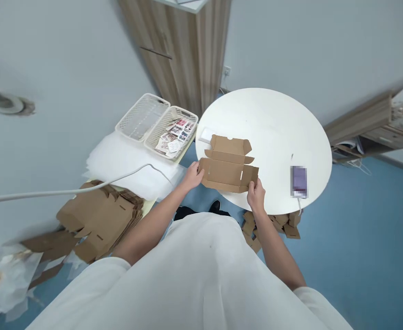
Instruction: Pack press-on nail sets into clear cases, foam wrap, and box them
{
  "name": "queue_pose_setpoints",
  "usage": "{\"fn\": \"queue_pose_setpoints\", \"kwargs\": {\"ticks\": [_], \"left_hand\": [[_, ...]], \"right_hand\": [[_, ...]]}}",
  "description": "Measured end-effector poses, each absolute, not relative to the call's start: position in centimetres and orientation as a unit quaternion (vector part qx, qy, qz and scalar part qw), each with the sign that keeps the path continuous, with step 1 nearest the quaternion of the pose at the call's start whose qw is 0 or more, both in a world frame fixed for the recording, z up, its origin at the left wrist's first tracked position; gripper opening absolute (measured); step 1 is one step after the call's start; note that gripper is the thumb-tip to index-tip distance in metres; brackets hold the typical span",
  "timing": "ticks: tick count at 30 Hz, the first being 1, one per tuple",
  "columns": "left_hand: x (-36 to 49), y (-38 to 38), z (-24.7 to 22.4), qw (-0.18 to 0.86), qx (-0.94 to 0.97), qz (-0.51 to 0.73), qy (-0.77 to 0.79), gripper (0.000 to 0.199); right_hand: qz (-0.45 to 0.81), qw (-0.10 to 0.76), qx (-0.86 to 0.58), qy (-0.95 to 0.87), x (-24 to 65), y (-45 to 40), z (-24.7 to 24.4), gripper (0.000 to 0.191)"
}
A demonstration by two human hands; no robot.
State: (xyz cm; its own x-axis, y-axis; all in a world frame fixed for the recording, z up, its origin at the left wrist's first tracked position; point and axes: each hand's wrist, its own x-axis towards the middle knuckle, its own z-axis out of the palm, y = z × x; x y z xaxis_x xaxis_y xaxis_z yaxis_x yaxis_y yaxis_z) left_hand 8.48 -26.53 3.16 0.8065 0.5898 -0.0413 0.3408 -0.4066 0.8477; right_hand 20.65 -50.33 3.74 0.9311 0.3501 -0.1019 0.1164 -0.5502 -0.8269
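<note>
One flat, die-cut brown cardboard box blank (225, 172), flaps spread, held at opposite ends by the bare left hand (193, 176) and bare right hand (256, 195), over the near edge of a round white table (273, 123). One open white plastic lattice basket (149, 120), containing printed cards (176, 136). One stack of brown cardboard blanks (108, 215), left.

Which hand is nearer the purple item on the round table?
Right. The right hand holds the right end of the carton, left of the purple item; the left hand holds the carton's left end, farther off.
</note>
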Motion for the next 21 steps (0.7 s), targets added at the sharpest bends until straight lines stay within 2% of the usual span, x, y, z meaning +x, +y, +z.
{"fn": "queue_pose_setpoints", "kwargs": {"ticks": [7, 21], "left_hand": [[13.7, -29.7, 1.3, 0.498, 0.815, 0.089, 0.282, 0.043], [18.4, -29.6, -1.3, 0.566, 0.777, 0.027, 0.273, 0.042]], "right_hand": [[0.123, 0.454, -0.878, -0.089, 22.2, -54.3, 1.8, 0.048], [0.061, 0.465, -0.883, -0.01, 21.8, -54.8, -0.1, 0.051]]}}
